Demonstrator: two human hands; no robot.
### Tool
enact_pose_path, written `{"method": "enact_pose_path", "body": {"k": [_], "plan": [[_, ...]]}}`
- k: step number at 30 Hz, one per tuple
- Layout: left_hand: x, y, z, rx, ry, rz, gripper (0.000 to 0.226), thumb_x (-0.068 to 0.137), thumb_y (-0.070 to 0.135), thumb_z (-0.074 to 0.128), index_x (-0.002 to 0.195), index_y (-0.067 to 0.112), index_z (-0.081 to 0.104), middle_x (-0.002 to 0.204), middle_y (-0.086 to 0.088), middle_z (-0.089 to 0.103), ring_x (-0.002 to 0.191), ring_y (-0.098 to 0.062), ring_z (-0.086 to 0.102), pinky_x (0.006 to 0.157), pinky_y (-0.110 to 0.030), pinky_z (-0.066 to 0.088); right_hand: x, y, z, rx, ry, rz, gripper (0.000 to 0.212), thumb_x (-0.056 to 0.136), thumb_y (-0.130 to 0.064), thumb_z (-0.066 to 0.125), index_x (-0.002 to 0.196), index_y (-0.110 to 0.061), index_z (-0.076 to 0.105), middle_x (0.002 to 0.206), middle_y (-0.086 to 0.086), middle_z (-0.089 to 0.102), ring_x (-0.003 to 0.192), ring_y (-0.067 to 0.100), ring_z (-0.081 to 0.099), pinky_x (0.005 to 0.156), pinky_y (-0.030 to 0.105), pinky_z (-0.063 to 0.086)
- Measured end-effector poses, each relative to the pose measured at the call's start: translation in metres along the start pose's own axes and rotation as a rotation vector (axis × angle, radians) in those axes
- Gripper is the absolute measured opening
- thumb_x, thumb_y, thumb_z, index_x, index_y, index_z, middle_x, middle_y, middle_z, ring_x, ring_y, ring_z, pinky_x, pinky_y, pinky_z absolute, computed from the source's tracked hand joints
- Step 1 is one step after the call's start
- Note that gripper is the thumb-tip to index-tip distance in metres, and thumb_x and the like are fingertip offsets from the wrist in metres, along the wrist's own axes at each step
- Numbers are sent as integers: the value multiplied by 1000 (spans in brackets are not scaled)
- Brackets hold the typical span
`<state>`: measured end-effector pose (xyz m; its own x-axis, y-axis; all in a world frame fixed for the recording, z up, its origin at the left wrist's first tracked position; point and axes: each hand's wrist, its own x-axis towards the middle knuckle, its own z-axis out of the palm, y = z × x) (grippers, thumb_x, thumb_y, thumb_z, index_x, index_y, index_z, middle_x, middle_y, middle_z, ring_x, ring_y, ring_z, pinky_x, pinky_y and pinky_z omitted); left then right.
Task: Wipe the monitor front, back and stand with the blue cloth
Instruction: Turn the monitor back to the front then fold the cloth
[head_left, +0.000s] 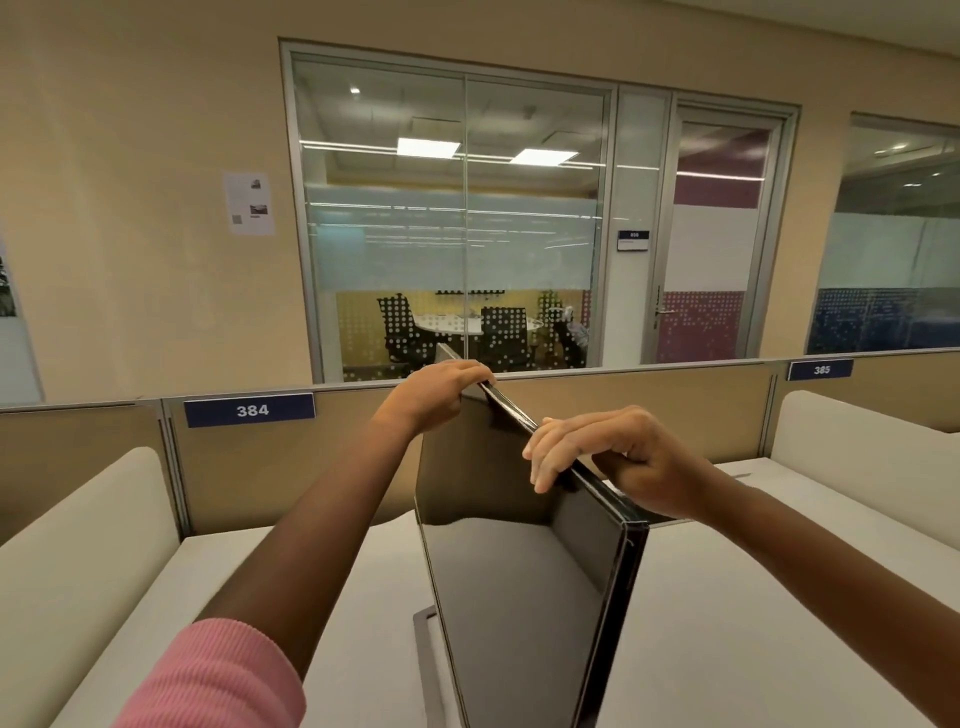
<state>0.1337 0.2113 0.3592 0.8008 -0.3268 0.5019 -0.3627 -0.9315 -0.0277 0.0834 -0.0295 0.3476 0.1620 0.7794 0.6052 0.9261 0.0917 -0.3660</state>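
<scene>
On the wall at far left hangs a printed sheet (249, 202). Below it, a blue tag reading 384 (249, 410) sits on the tan partition (285, 467). A pink sleeve (208, 680) enters at the lower left, and its bare forearm reaches up across the white desk (727, 597).

The left hand (441, 387) grips the far top corner of the monitor (519, 571), with its fingers curled over the edge. The monitor stands upright at mid-desk, turned nearly edge-on to the camera. Its dark screen faces left and mirrors the desk. A flat grey plate (428, 654) lies on the desk at the monitor's lower left. I cannot tell whether it belongs to the stand.

The right hand (608, 452) clamps the nearer part of the same top edge. Its fingers hang over onto the screen side and its thumb is on the back side.

Behind the partition is a glass room (452, 234) with chairs round a table, and right of that a glass door (711, 244). A second tag, 385 (821, 370), sits on the partition at right.
</scene>
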Motion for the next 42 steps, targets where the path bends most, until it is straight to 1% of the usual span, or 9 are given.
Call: {"method": "enact_pose_path", "body": {"k": [7,18,21,24,26,28,32,38,42], "plan": [[-8,-5,-6,-22,-19,-82,55,82,-13,37,126,15,50,137,-4,48,127,-21,42,104,-30,33,3,9,-12,12,-13,37,60,66,31,32,82,-13,69,88,-22,68,97,11,64,105,32,39],[-10,-9,-10,23,-60,-130,58,81,-14,39,129,17,47,139,-1,45,127,-21,42,102,-32,38,13,-12,-25,-51,-88,206,54,66,18,30,79,-15,71,85,-20,70,98,10,65,90,29,50],[-8,-12,-12,68,-107,-116,60,80,-14,39,131,18,44,140,0,43,125,-21,44,100,-36,43,24,-35,-26,-172,-153,343,52,80,8,35,90,-26,73,101,-9,70,100,20,63,90,42,50],[-7,-18,-12,118,-166,-111,66,81,-12,43,136,22,36,145,2,37,122,-21,48,93,-36,48,38,-67,-18,-378,-342,523,44,94,2,35,129,-18,53,136,-2,47,124,11,43,105,20,33],[-6,-21,-11,147,-200,-117,69,81,-11,45,139,25,30,147,3,33,117,-22,52,87,-34,52,46,-87,-5,-538,-478,660,46,100,-17,32,145,-16,25,151,1,24,135,15,28,111,25,22],[-7,-22,-10,161,-215,-122,72,81,-11,46,141,24,26,147,2,31,111,-23,55,81,-33,53,51,-96,18,-698,-540,815,59,100,-34,31,148,-12,6,155,10,7,140,27,17,115,38,18],[-9,-20,-8,177,-189,-122,71,82,-10,49,141,19,24,146,-2,33,113,-24,54,85,-32,52,57,-87,63,-1068,-606,981,82,95,-51,35,145,1,-4,152,24,-11,141,37,-11,113,52,-1],[-10,-17,-3,133,-142,-142,68,82,-11,44,141,17,26,147,-5,32,123,-26,47,96,-37,46,52,-69,80,-1316,-576,1027,98,89,-62,36,142,5,-11,149,27,-21,138,38,-21,110,52,-9],[-10,-15,-1,81,-96,-157,66,82,-12,44,140,18,30,147,-3,34,126,-25,44,99,-39,44,45,-66,75,-1343,-544,986,103,86,-65,36,140,5,-17,149,23,-24,138,35,-23,111,47,-11]]}}
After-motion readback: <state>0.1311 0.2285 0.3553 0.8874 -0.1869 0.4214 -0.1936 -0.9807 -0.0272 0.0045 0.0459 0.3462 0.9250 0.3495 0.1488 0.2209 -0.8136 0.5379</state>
